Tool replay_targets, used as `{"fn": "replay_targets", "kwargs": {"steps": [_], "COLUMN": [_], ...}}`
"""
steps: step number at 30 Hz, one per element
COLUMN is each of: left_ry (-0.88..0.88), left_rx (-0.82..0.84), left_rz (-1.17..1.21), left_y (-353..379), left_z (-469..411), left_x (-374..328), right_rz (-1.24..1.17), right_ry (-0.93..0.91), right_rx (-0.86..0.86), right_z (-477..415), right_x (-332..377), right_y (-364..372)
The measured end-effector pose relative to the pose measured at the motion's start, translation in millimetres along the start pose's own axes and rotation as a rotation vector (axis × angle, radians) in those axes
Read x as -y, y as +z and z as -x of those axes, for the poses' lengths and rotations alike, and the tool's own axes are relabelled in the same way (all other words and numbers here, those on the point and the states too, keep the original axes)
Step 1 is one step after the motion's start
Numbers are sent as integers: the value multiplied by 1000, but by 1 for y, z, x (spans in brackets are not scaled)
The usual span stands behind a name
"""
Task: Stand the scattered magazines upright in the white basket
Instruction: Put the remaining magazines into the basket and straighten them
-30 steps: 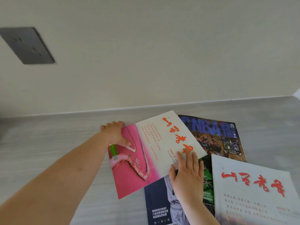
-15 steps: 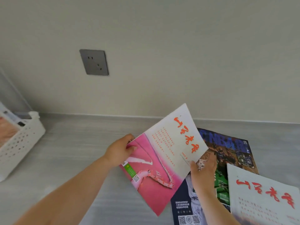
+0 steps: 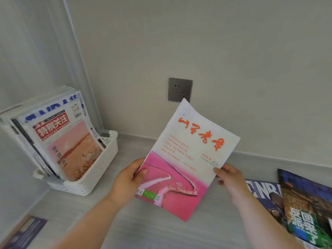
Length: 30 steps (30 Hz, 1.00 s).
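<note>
A white and pink magazine (image 3: 186,159) with red characters is lifted off the grey surface, tilted, in the middle of the view. My left hand (image 3: 129,178) grips its left edge, thumb on the pink cover. My right hand (image 3: 229,178) holds its right edge. The white basket (image 3: 100,169) stands at the left, against the corner, with several magazines (image 3: 59,139) leaning upright in it. Two dark magazines (image 3: 305,205) lie flat at the right, overlapping.
A grey wall socket (image 3: 180,89) sits on the back wall just above the held magazine. Another dark magazine (image 3: 25,232) lies at the bottom left corner. A wall closes the left side behind the basket.
The magazine has been lifted off the pile and carried left, both hands on it. The view has swung left, bringing the whole basket into sight.
</note>
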<state>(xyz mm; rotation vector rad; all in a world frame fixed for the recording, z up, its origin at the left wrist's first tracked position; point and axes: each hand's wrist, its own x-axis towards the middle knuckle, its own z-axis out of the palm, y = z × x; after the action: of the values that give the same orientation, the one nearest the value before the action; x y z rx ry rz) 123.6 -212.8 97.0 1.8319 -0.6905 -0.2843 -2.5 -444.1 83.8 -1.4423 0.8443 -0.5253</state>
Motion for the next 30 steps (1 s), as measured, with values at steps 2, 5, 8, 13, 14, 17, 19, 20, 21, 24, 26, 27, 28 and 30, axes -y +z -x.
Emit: {"fn": "replay_targets", "kwargs": {"steps": [2, 5, 8, 13, 14, 17, 19, 20, 21, 24, 26, 27, 28, 30], "left_ry": [-28, -87, -66, -18, -35, -83, -119, -151, -190, -288, -316, -325, -330, -321], "left_rx": [-8, -25, -127, -386, -435, -537, -569, -585, -597, -602, -590, -586, -592, -618], "left_rz": [6, -64, -135, -112, -90, -37, -37, -40, -40, -50, -115, -160, -211, -298], "left_y": [-30, -70, -109, -162, -169, -182, -186, -186, -186, -183, -182, -182, -183, -186], "left_z": [0, -3, -7, -17, -18, -20, -21, -21, -20, -16, -12, -9, -7, -2], "left_x": [9, 23, 34, 42, 45, 54, 62, 65, 70, 82, 91, 94, 97, 103], "right_rz": [11, -23, -63, -96, -85, -68, -52, -41, -33, -28, -27, -19, -7, 12], "right_ry": [-31, -93, -170, -299, -331, -410, -433, -441, -449, -452, -428, -416, -408, -397], "right_rx": [1, -6, 11, 83, 107, 172, 198, 206, 211, 217, 234, 249, 264, 284], "right_z": [-2, -6, -5, -9, -10, -14, -17, -18, -19, -21, -22, -22, -23, -24], "right_x": [12, 31, 52, 99, 109, 133, 141, 144, 145, 143, 139, 136, 134, 127], "right_y": [34, 85, 136, 208, 220, 253, 272, 281, 290, 314, 328, 334, 340, 352]}}
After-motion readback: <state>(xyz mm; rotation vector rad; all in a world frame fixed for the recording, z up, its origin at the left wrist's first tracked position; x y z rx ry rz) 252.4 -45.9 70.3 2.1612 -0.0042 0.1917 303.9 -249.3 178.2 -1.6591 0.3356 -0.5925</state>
